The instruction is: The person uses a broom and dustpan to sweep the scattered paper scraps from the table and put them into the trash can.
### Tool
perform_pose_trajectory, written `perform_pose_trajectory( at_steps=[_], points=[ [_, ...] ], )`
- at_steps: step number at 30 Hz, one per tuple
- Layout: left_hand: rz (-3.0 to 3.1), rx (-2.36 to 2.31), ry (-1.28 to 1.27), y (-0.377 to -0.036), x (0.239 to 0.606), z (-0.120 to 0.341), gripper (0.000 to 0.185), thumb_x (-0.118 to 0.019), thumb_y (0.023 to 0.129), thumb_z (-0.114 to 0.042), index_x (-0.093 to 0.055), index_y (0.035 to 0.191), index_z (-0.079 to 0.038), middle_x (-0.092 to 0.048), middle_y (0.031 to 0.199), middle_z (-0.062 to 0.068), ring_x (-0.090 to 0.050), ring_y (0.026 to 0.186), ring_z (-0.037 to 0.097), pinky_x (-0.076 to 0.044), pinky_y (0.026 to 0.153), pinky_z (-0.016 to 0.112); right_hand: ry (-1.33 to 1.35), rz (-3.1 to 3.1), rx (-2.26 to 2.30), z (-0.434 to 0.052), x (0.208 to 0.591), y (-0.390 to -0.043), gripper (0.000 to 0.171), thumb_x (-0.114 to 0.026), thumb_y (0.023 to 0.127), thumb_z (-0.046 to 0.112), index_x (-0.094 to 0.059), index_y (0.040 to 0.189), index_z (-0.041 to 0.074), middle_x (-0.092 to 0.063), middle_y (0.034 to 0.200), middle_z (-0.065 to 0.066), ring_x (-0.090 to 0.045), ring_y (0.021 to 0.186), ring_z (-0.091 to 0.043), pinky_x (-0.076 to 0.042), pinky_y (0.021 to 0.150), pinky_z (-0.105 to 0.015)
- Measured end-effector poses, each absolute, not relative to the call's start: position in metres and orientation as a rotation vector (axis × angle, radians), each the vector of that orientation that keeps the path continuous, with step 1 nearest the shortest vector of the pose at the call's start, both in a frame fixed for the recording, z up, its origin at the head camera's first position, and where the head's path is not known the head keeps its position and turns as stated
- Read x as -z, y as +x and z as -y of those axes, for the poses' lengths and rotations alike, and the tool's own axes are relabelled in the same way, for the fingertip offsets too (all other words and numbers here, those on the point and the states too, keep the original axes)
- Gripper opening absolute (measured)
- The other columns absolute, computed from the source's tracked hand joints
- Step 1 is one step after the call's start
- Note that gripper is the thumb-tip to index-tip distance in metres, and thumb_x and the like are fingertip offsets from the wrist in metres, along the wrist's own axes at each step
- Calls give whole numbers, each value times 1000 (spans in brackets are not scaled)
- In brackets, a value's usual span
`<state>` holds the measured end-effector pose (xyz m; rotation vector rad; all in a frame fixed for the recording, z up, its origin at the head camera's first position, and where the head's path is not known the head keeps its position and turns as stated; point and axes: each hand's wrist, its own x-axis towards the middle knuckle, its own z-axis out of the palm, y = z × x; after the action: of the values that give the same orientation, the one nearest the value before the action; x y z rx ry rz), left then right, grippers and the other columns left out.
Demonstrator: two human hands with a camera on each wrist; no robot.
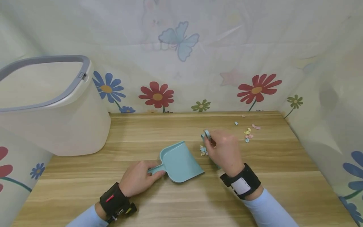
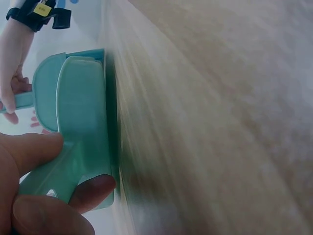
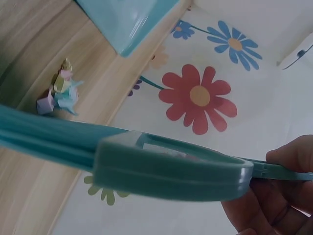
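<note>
My left hand grips the short handle of a light-blue dustpan, which lies on the wooden table with its wide edge facing right. My right hand holds a matching blue hand brush by its handle, whose looped end pokes out above the fingers. Most of the brush head is hidden behind that hand in the head view. A small clump of torn paper scraps sits between brush and dustpan. The right wrist view shows these scraps as yellow, pink and blue bits near the brush head.
More paper scraps are scattered at the back right of the table. A tall white bin with a grey rim stands at the back left. A flower-printed curtain borders the table behind and on both sides.
</note>
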<state>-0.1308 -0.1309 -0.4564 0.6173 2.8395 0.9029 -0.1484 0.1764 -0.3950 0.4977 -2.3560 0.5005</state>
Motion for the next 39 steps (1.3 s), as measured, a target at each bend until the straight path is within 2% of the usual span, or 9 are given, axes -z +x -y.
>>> perform_pose_trajectory(
  at_steps=[2, 7, 14, 20, 25, 30, 34, 37, 39],
  points=[
    [-2838, -910, 622, -131, 457, 131, 18, -74, 94, -48, -69, 80, -38, -39, 57, -17, -35, 49, -1, -29, 48, 21, 512, 2358, -502, -174, 395, -147, 8, -81, 87, 8, -76, 87, 1, -66, 67, -4, -58, 57, -12, -47, 52, -27],
    [-2844, -898, 636, -131, 456, 131, 26, -75, 94, -48, -63, 74, -35, -35, 56, -16, -33, 48, -1, -27, 48, 21, 536, 2352, -546, -168, 396, -144, 8, -81, 87, 8, -77, 85, 1, -63, 63, -2, -57, 54, -10, -45, 50, -25],
    [-2852, -903, 651, -131, 453, 131, 22, -76, 94, -46, -66, 77, -35, -36, 56, -16, -33, 48, -1, -27, 48, 21, 559, 2334, -646, -164, 394, -139, 4, -82, 85, 4, -78, 86, 4, -68, 68, -2, -65, 59, -11, -52, 53, -27],
    [-2847, -903, 651, -131, 453, 132, 23, -75, 94, -47, -67, 77, -33, -36, 57, -15, -34, 48, 0, -28, 48, 21, 574, 2355, -736, -163, 392, -136, 9, -78, 89, 7, -80, 97, 3, -70, 70, -1, -63, 60, -7, -49, 53, -23],
    [-2842, -883, 629, -131, 453, 131, 23, -75, 93, -48, -67, 77, -35, -35, 55, -16, -34, 47, -1, -28, 47, 21, 569, 2293, -934, -168, 387, -136, 17, -76, 90, 3, -79, 107, 0, -74, 75, -3, -58, 59, -6, -48, 53, -20],
    [-2840, -880, 615, -132, 452, 132, 22, -75, 94, -47, -68, 77, -34, -36, 55, -15, -34, 47, 0, -28, 48, 21, 539, 2225, -918, -174, 381, -138, 14, -75, 89, 0, -79, 103, -1, -79, 86, -9, -60, 58, -7, -49, 53, -23],
    [-2830, -885, 596, -131, 451, 133, 19, -75, 93, -47, -79, 95, -29, -47, 59, -14, -35, 47, 0, -28, 47, 21, 521, 2230, -868, -177, 381, -140, 10, -75, 90, 2, -79, 99, 0, -80, 91, -10, -60, 56, -7, -48, 52, -21],
    [-2819, -893, 574, -131, 449, 134, 33, -75, 93, -49, -80, 115, -24, -56, 65, -14, -35, 47, 1, -29, 47, 22, 511, 2253, -847, -177, 384, -141, 11, -76, 90, 4, -79, 100, 1, -80, 90, -10, -62, 57, -7, -48, 52, -20],
    [-2806, -901, 566, -131, 448, 134, 38, -75, 93, -48, -79, 120, -21, -54, 63, -14, -33, 47, 1, -28, 47, 22, 498, 2285, -824, -177, 386, -142, 13, -76, 90, 5, -79, 102, 1, -78, 85, -8, -62, 57, -7, -49, 53, -22]
  ],
)
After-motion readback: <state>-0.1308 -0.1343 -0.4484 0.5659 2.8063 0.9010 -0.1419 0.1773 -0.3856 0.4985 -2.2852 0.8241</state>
